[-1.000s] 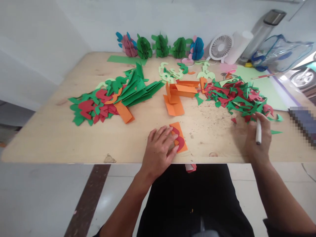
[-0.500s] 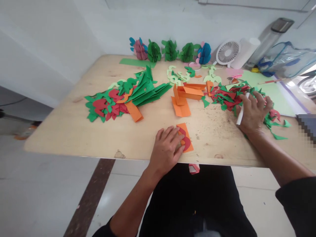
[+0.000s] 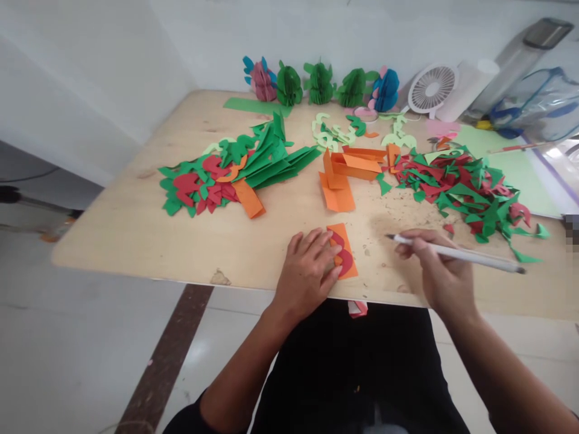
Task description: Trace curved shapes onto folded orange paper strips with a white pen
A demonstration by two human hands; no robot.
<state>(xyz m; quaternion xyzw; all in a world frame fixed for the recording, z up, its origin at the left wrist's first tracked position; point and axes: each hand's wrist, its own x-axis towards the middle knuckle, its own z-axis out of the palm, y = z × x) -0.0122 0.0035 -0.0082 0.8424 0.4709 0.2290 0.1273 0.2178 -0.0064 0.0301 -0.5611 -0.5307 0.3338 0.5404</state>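
My left hand (image 3: 304, 272) lies flat near the table's front edge, fingers stretched out. Its fingertips press a red curved paper cutout (image 3: 346, 263) onto an orange paper rectangle (image 3: 340, 228); the cutout's left part is hidden beneath them. To the right, my right hand (image 3: 447, 274) pinches a white pen (image 3: 474, 257) between thumb and fingers. The dark tip points left toward the orange paper and is apart from it.
Green and red paper scraps (image 3: 465, 187) heap up at the right. Folded orange strips (image 3: 357, 166) sit mid-table; cut green leaves (image 3: 271, 160) and red pieces (image 3: 185, 185) lie left. Behind are honeycomb paper figures (image 3: 320, 84), a small fan (image 3: 433, 89) and a bottle (image 3: 520, 72).
My right hand has come away from the scrap heap, toward me, and the pen has turned so its tip points left. My left hand stays on the cutout and orange paper.
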